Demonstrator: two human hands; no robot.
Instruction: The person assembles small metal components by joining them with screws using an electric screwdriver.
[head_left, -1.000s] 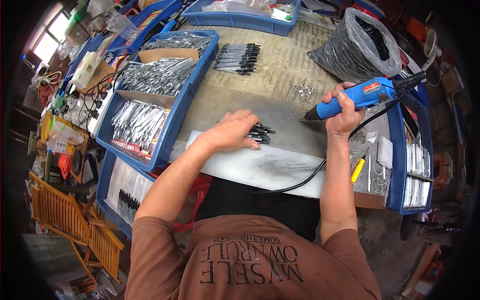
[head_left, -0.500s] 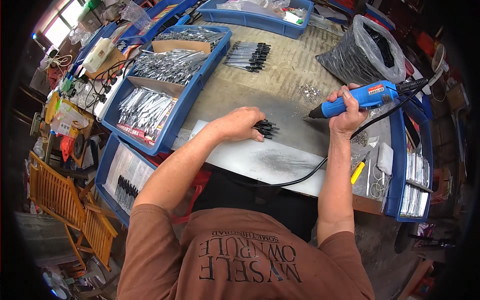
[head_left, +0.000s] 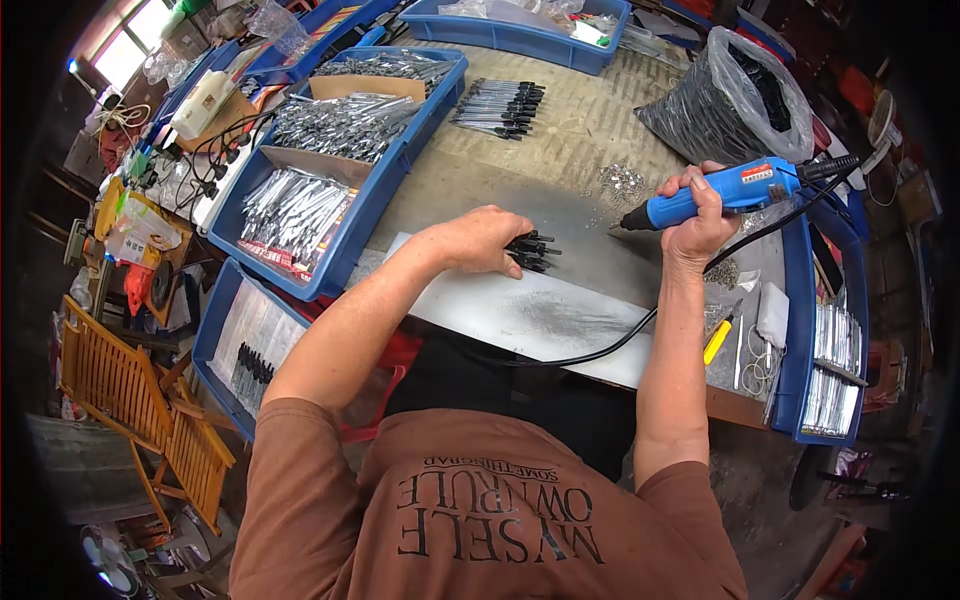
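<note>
In the head view, the left hand (head_left: 488, 240) grips 1 bundle of black-ended rods (head_left: 535, 251) beside 1 white board (head_left: 500, 312), the right hand (head_left: 693, 222) clasps 1 blue driver (head_left: 730, 189) near 1 heap of bits (head_left: 621, 182), and 1 row of rods (head_left: 498, 107) lies farther off.

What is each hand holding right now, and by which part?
Right hand: blue power tool, by its body behind the black nose. Left hand: a bundle of pens, just behind their protruding black ends; the rest is hidden.
</note>
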